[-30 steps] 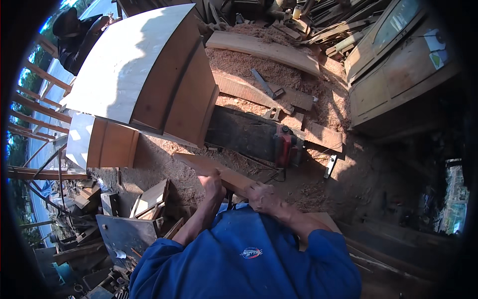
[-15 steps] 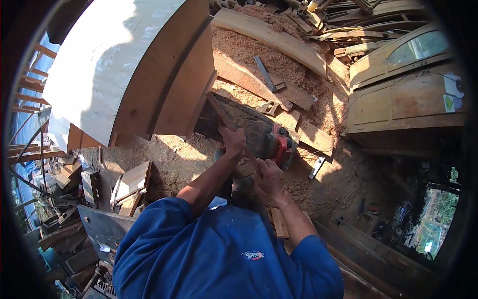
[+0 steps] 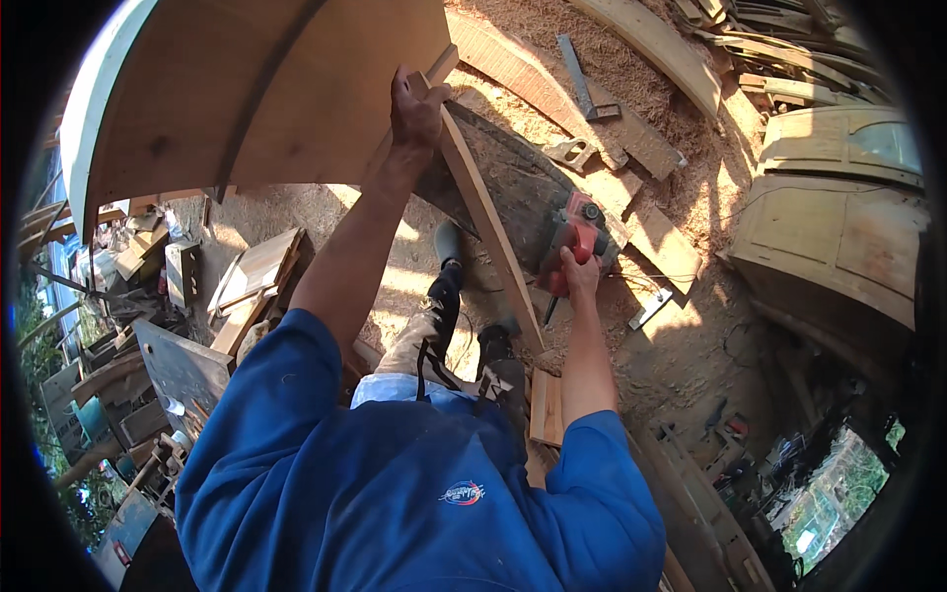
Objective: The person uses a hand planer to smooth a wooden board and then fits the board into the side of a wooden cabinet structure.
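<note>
My left hand (image 3: 416,116) is closed around the upper end of a long wooden strip (image 3: 488,227), beside the curved plywood panel. The strip slants down to the right, its lower end near my legs. My right hand (image 3: 582,273) grips the handle of a red electric planer (image 3: 580,229), which sits at the right end of a dark, worn bench board (image 3: 503,173). The planer's underside is hidden.
A large curved plywood structure (image 3: 326,94) stands at upper left. Beyond the bench lie a try square (image 3: 582,84), a handsaw (image 3: 572,151) and planks among shavings. A wooden cabinet (image 3: 838,237) stands right; stacked boards (image 3: 258,281) lie left.
My right hand has let go of the strip and taken hold of the planer. My left hand has moved up and left with the strip, which now tilts more steeply.
</note>
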Motion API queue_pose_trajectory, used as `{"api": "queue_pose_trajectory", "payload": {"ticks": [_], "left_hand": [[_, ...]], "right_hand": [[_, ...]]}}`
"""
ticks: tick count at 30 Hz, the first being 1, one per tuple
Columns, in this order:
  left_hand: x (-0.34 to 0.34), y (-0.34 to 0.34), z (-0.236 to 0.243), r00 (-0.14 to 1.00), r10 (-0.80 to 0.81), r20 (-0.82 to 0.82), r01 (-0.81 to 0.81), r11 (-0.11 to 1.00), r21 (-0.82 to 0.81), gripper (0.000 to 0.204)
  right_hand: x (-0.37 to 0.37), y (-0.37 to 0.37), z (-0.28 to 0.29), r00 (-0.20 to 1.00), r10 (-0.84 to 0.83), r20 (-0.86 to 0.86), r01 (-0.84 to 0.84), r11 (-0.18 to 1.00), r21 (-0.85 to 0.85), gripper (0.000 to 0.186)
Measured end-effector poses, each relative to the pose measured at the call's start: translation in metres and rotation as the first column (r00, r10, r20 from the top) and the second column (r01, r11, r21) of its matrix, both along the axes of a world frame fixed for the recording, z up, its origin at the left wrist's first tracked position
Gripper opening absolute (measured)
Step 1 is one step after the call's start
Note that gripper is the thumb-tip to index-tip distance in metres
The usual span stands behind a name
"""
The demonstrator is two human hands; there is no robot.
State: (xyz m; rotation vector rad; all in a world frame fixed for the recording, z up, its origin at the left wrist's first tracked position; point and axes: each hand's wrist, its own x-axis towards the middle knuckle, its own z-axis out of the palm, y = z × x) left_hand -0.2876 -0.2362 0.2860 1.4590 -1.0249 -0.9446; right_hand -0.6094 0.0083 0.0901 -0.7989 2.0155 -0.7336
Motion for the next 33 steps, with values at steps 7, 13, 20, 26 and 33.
{"api": "queue_pose_trajectory", "payload": {"ticks": [7,13,20,26,33], "left_hand": [[-0.025,-0.015,-0.014,0.959,-0.063,-0.277,0.067,0.998,0.005,0.041],[-0.028,-0.027,-0.031,0.984,0.048,-0.17,-0.04,0.998,0.05,0.062],[0.057,-0.058,-0.098,0.969,-0.103,-0.223,0.124,0.989,0.086,0.063],[0.016,-0.034,-0.099,0.91,-0.014,-0.415,0.092,0.981,0.169,0.053],[0.007,-0.039,-0.126,0.838,0.096,0.537,-0.011,0.987,-0.16,0.052]], "right_hand": [[-0.028,0.01,0.037,0.838,-0.237,0.491,0.284,0.958,-0.022,0.021],[-0.046,0.097,0.197,0.994,-0.064,0.086,0.059,0.996,0.067,0.021],[-0.046,0.158,0.38,0.998,0.029,0.048,-0.031,0.999,0.038,0.016],[-0.009,0.174,0.439,0.973,0.227,0.035,-0.212,0.948,-0.238,0.072],[0.008,0.183,0.399,0.906,0.422,-0.014,-0.413,0.878,-0.241,0.079]]}}
